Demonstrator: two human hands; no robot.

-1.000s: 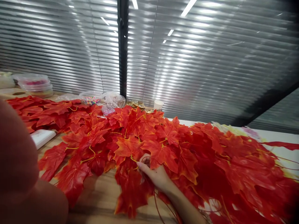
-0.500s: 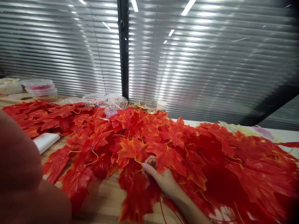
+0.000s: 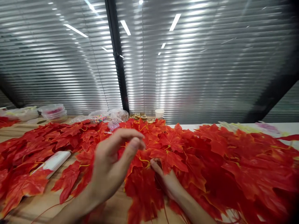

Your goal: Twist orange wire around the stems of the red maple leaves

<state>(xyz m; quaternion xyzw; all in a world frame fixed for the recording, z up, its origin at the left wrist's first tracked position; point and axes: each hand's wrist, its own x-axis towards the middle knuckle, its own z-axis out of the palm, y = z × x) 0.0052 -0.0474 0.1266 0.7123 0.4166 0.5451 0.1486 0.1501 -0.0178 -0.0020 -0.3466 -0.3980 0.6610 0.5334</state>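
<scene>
Red-orange artificial maple leaves [image 3: 171, 140] with yellow stems are heaped across the table. My left hand [image 3: 108, 165] is raised over the pile, fingers curled and thumb drawn in close to the fingertips. Motion blurs it slightly, and anything between the fingertips is too small to make out. Low in the heap, my right hand [image 3: 167, 180] is closed at a leaf's yellow stem [image 3: 145, 161]; its fingers are partly covered by leaves. One large leaf [image 3: 143, 193] hangs beside it. Thin red cord [image 3: 166, 214] runs down below this hand.
A white box-like object [image 3: 57, 160] lies at left, partly under leaves. Along the back stand clear plastic tubs [image 3: 54, 113], plastic bags [image 3: 118, 115], gold wrapping [image 3: 138, 116] and a paper cup [image 3: 159, 113]. Window blinds [image 3: 187, 77] rise behind the wooden table [image 3: 114, 208].
My left hand has moved from close to the camera at far left to above the leaves near my right hand. The view has shifted. My right hand stays at the stem.
</scene>
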